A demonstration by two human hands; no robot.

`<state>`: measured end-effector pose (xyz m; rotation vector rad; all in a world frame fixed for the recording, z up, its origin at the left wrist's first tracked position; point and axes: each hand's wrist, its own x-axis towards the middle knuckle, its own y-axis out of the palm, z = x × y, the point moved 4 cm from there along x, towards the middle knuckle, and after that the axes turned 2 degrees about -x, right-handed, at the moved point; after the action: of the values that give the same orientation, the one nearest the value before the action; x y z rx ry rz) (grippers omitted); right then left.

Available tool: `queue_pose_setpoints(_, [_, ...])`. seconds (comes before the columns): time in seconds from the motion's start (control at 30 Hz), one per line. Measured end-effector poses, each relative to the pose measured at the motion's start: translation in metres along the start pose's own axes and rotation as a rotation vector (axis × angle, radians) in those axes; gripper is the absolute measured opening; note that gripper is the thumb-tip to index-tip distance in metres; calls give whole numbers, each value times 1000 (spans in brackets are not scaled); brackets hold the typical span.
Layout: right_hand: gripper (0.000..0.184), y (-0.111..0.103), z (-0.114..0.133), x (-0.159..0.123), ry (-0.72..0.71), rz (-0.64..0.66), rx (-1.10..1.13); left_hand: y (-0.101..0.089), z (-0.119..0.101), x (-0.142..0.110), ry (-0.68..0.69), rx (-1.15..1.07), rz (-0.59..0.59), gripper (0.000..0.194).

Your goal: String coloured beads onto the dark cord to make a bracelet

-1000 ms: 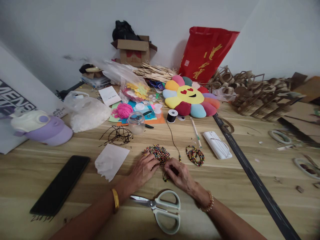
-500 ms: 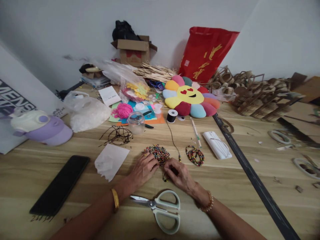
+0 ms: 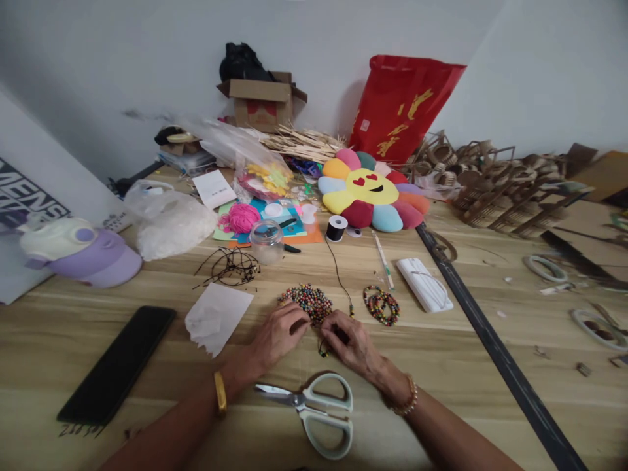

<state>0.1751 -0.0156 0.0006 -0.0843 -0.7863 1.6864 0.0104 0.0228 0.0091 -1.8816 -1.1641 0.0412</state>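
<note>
A pile of small multicoloured beads (image 3: 305, 297) lies on the wooden table. My left hand (image 3: 280, 333) is at its lower left edge, thumb and forefinger pinched together; anything between the tips is too small to make out. Just right of it, my right hand (image 3: 349, 340) is closed in a pinch on a thin black cord (image 3: 321, 345), which hangs below the fingers with a few beads on it. Another black cord (image 3: 337, 265) runs from a spool (image 3: 337, 227) to some beads above the right hand. Beaded bracelets (image 3: 381, 305) lie to the right.
Scissors (image 3: 301, 399) lie in front of my hands. On the left are a black phone (image 3: 118, 366), a torn white paper (image 3: 218, 317) and tangled black cords (image 3: 228, 265). Behind stand a clear jar (image 3: 266, 242) and a flower cushion (image 3: 373, 190). A white power bank (image 3: 424, 284) lies right.
My left hand has lifted slightly from the bead pile, its fingers drawing into a pinch. My right hand keeps its place and its hold on the cord.
</note>
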Motion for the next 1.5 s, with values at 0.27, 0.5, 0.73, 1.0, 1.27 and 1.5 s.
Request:
queue_pose_setpoints(0.27, [19, 1, -2, 0, 20, 23, 8, -2, 6, 5, -248, -265, 15, 12])
queue_pose_setpoints(0.5, [22, 0, 0, -1, 6, 14, 9, 8, 17, 3, -346, -447, 129, 11])
queue_pose_setpoints(0.73, [24, -1, 1, 0, 7, 11, 20, 13, 21, 0, -403, -462, 165, 13])
queue_pose_setpoints(1.0, [23, -1, 3, 1, -13, 19, -2, 8, 16, 0, -374, -445, 136, 10])
queue_pose_setpoints(1.27, [21, -1, 2, 0, -15, 12, 1, 4, 10, 2, -320, -386, 127, 7])
queue_pose_setpoints(1.5, [22, -1, 2, 0, -23, 19, 1, 6, 11, 0, -356, -412, 142, 6])
